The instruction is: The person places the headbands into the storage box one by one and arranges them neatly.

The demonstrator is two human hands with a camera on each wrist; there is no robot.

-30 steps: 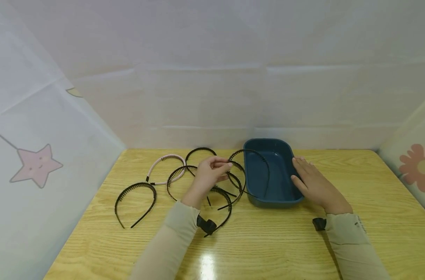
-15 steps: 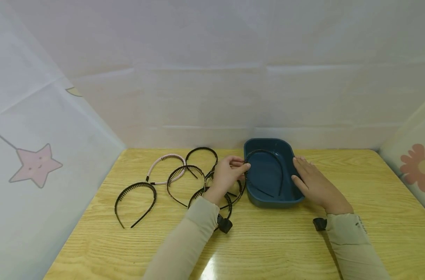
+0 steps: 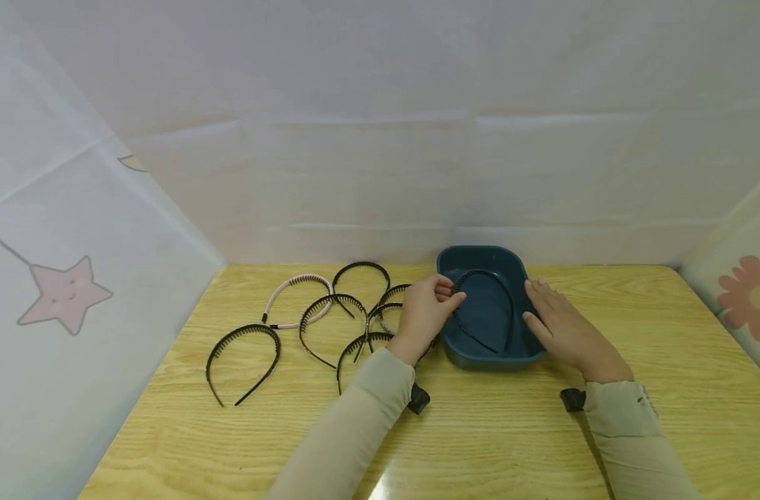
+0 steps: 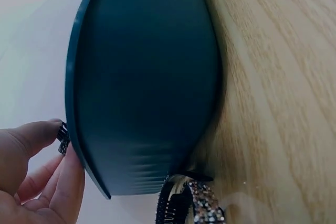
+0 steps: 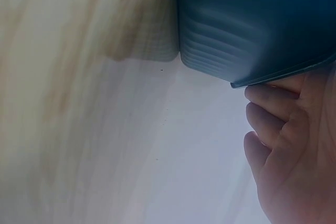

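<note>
While one black headband [image 3: 488,305] is pinched by the left hand [image 3: 426,314] over the blue bin [image 3: 480,255], steadied by the flat right hand [image 3: 564,326], six headbands [image 3: 305,312] remain on the tabletop [image 3: 636,417]; sorting is judged barely begun.

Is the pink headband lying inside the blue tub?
No, the pink headband lies on the table, left of the blue tub.

wood table [image 3: 667,333]: blue tub [image 3: 455,258], pink headband [image 3: 292,283] & black headbands [image 3: 242,333] on it.
</note>
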